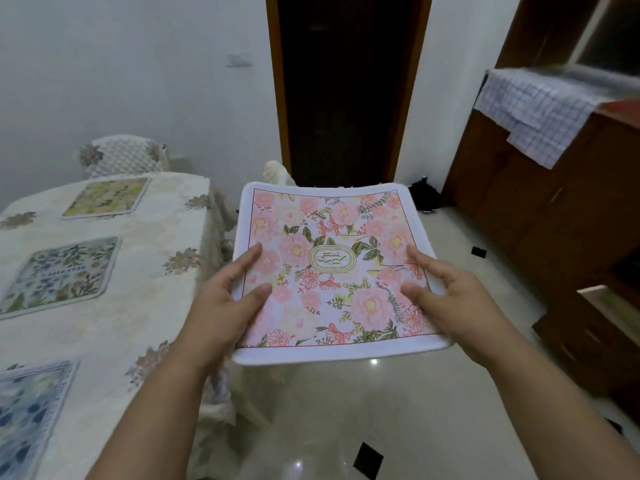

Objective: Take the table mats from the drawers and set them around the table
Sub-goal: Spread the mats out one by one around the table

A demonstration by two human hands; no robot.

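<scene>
The cloth-covered table (166, 216) carries three mats along its right edge: a yellow mat (105, 197) at the far corner, a green mat (62, 273) midway and a blue mat (31, 410) nearest. Beside that edge, above the floor, the pink floral mat (329, 268) is held flat. The left hand (221, 306) and the right hand (460, 306) pinch its sides, two digits spread on top and the other fingers hidden beneath.

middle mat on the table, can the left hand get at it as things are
Probably not yet: nothing stands between the left hand and the middle mat, but it grips the pink mat.
</scene>
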